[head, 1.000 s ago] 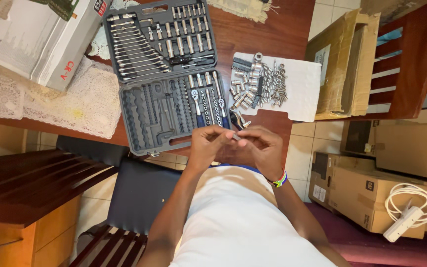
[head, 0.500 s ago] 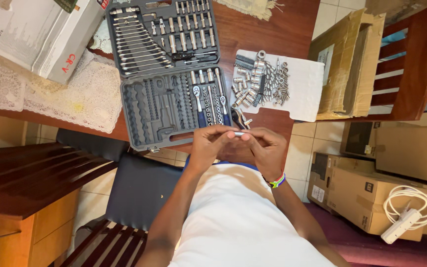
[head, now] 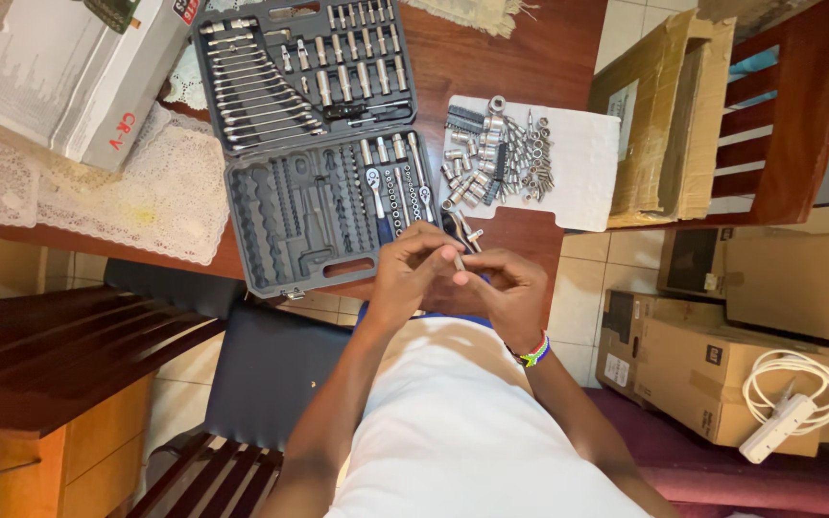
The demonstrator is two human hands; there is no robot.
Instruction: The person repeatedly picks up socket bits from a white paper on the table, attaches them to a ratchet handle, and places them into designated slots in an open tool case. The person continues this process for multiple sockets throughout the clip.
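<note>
My left hand (head: 413, 271) and my right hand (head: 503, 288) meet at the near edge of a brown wooden table (head: 506, 58). Together they pinch a small metal socket piece (head: 457, 260) between their fingertips. Just beyond them lies an open grey tool case (head: 314, 144) holding wrenches, sockets and ratchets. To the case's right, a white sheet (head: 582, 168) carries a heap of loose metal sockets (head: 496, 163). A dark-handled tool (head: 462, 228) lies on the table right above my fingers.
A white cardboard box (head: 69, 72) and lace mats (head: 136, 192) lie at the table's left. Brown cartons (head: 654, 125) rest on a wooden chair at right, with more cartons (head: 712, 374) and a white power strip (head: 789, 403) on the floor. A dark chair (head: 271, 374) stands below left.
My hands have shifted slightly and turned the small metal piece; it now points up between my fingertips instead of lying level. The view has moved a little.
</note>
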